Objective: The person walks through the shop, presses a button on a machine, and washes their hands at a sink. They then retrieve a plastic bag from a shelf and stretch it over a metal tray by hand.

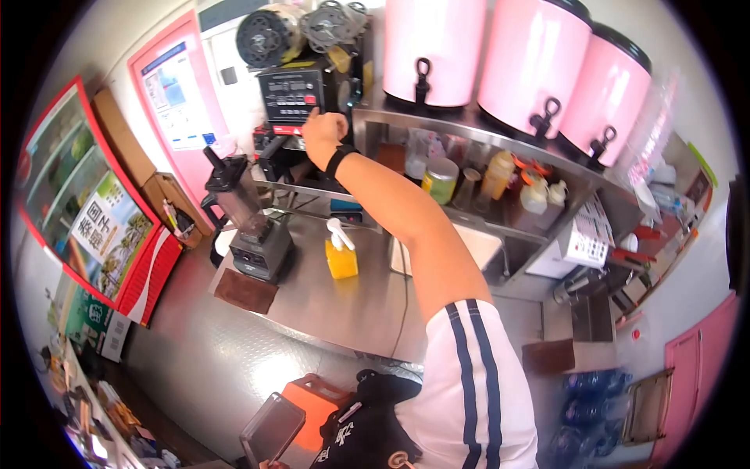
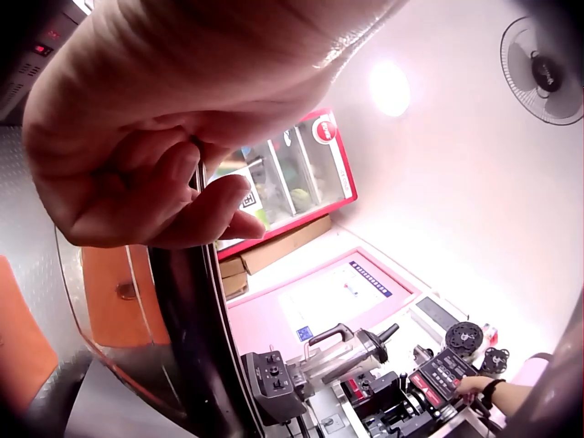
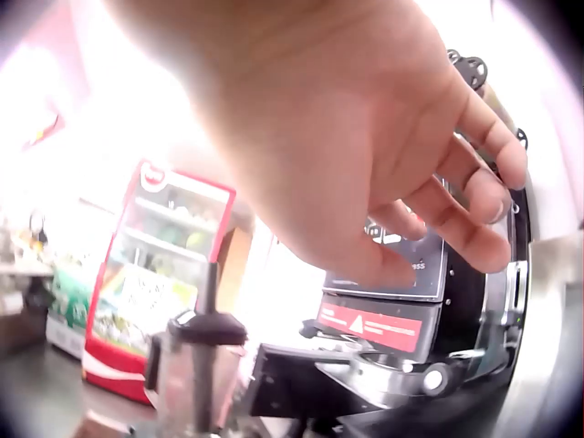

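The right hand [image 1: 324, 139] is raised to the front panel of a black machine [image 1: 285, 87], its index finger at the panel beside a red button; whether it touches is unclear. In the right wrist view, this hand [image 3: 338, 128] has its fingers spread and loosely bent, holding nothing, and partly covers the panel of the machine [image 3: 370, 327]. Low at the body's side, the left hand [image 1: 272, 464] grips a dark-rimmed tray [image 1: 273, 428] by its edge. Seen from the left wrist, the left hand [image 2: 182, 119] curls its fingers round the rim of the tray [image 2: 196, 338].
A blender [image 1: 262, 244], a brown cloth [image 1: 246, 291] and a yellow spray bottle [image 1: 341, 259] stand or lie on the steel counter. Pink dispensers [image 1: 432, 51] line the shelf above. Jars and bottles fill the shelf below. A red fridge [image 1: 94, 203] stands left, an orange stool [image 1: 316, 402] below.
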The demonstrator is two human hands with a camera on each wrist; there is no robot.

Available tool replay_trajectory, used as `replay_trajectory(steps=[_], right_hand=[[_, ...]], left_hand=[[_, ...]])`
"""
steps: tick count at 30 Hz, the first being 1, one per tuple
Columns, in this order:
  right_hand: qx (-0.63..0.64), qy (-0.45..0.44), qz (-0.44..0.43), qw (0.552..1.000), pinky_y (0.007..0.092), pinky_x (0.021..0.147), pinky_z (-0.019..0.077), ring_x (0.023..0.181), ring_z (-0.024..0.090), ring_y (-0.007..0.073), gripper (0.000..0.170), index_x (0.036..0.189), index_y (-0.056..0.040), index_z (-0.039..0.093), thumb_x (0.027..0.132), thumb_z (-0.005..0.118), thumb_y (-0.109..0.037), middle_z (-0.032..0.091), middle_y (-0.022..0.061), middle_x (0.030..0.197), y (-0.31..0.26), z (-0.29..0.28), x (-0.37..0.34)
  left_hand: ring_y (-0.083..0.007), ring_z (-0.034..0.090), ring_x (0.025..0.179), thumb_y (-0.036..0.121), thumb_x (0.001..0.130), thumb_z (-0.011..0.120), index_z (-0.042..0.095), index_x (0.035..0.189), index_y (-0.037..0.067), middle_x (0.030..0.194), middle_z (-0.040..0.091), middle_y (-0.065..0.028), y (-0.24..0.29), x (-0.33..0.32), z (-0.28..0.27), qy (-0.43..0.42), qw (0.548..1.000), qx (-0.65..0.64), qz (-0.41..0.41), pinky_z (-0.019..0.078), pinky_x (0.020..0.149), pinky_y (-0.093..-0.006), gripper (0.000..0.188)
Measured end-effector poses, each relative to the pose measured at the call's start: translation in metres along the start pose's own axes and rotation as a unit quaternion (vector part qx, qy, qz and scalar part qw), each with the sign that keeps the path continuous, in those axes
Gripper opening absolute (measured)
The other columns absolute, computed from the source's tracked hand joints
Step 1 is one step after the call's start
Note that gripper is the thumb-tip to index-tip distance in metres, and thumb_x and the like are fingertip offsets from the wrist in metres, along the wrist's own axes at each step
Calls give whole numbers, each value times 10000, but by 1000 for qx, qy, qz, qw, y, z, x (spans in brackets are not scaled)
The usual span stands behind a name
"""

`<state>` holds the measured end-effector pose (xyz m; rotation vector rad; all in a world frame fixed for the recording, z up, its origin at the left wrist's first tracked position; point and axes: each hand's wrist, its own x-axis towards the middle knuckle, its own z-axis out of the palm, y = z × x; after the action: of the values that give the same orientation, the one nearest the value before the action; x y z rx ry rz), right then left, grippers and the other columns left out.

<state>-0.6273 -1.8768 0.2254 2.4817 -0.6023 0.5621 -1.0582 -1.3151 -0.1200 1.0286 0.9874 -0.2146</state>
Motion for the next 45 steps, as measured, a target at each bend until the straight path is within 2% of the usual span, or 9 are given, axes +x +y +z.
replay_trajectory(steps=[3,6,13,20,30,38,40,43,45], right_hand=[[206,77,-65,973,409,463,464,663,674,229,139,777,-100,696,726,592,-177,679,60,719,28,-4,-54],[309,144,-100,935,401,594,520,699,675,294,130,705,-59,679,689,599,-160,674,147,731,71,-5,-137],[226,-35,104,968,474,637,512,751,656,355,163,795,-52,660,741,565,-173,658,169,770,244,30,-298],[180,-94,341,918,489,793,494,950,609,388,329,1046,-34,544,741,607,-140,364,179,1401,414,158,-449],[226,-103,327,912,495,782,493,924,587,422,384,1075,-13,480,714,606,-50,69,128,1534,487,236,-494],[89,-97,237,962,395,669,541,796,634,287,329,1057,-17,538,736,608,-36,378,191,1357,486,263,-516],[77,-142,228,960,395,683,537,790,655,306,257,973,-41,583,736,650,-116,632,147,956,497,280,-517],[-3,-172,167,971,339,686,550,752,675,266,153,905,-53,620,756,627,-86,657,115,895,498,253,-500],[-13,-48,57,997,338,730,538,785,662,248,150,925,-77,635,786,581,-86,650,109,916,515,306,-501]], left_hand=[[-140,314,414,332,820,497,364,550,158,477,339,-4,3,-4,-6,-60,998,-2,-18,263,389,-287,348],[-151,334,434,289,817,497,370,556,146,489,363,-16,0,-13,-4,-93,996,5,-8,298,424,-287,324],[-156,372,454,209,831,491,407,607,114,525,413,-37,-6,-37,2,-139,988,58,37,341,428,-285,258],[-151,367,424,221,831,496,442,600,100,495,403,-41,-37,-43,-1,-142,982,121,-18,325,402,-282,266],[-140,341,409,260,882,476,409,589,113,476,370,-24,-124,-130,24,-175,983,50,39,290,401,-263,334],[-108,358,342,404,786,516,463,615,154,446,402,40,-226,-148,11,-94,992,29,-73,281,336,-249,307],[-113,360,343,400,797,516,476,649,136,451,415,27,-245,-180,17,-85,993,1,-82,285,338,-248,306],[-127,346,347,385,818,502,497,708,97,490,456,-11,-276,-214,20,-69,995,-5,-67,270,347,-269,308],[-128,343,354,371,830,489,519,735,73,512,473,-34,-286,-235,28,-33,998,-3,-47,276,363,-275,314]])
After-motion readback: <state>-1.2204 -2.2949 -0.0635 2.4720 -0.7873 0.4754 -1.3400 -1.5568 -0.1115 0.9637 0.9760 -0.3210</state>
